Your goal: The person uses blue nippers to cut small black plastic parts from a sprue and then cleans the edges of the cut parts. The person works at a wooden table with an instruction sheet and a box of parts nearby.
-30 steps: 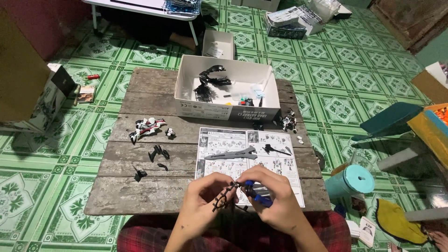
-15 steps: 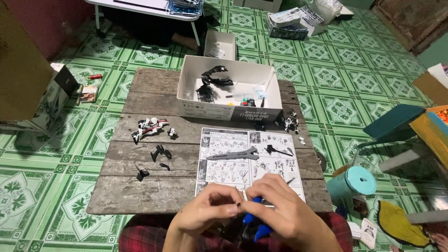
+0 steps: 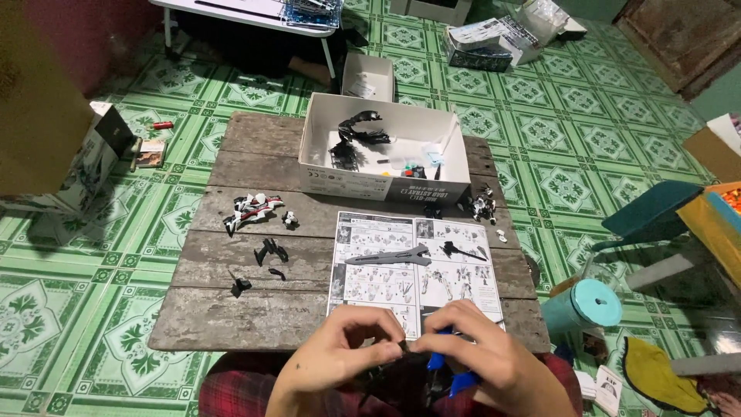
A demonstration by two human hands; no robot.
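Note:
My left hand [image 3: 340,354] and my right hand [image 3: 480,361] meet just over the near edge of the low wooden table [image 3: 231,324]. Between their fingertips they pinch a small dark model part [image 3: 403,349]. My right hand also wraps blue-handled nippers [image 3: 448,374], whose handles stick out below the palm. An open instruction sheet [image 3: 401,289] lies flat right beyond my fingers, with a long grey model blade [image 3: 388,257] and a black winged piece [image 3: 461,250] resting on it.
A white box [image 3: 384,183] with black sprues stands at the table's far side. Small model pieces lie left: a white-red assembly [image 3: 253,208] and black bits [image 3: 270,252]. A teal roll [image 3: 580,305] stands right of the table; boxes sit on the green tiled floor.
Both hands dropped lower toward my lap and closed tighter together; the dark part, earlier held up over the sheet, is now mostly hidden between the fingers.

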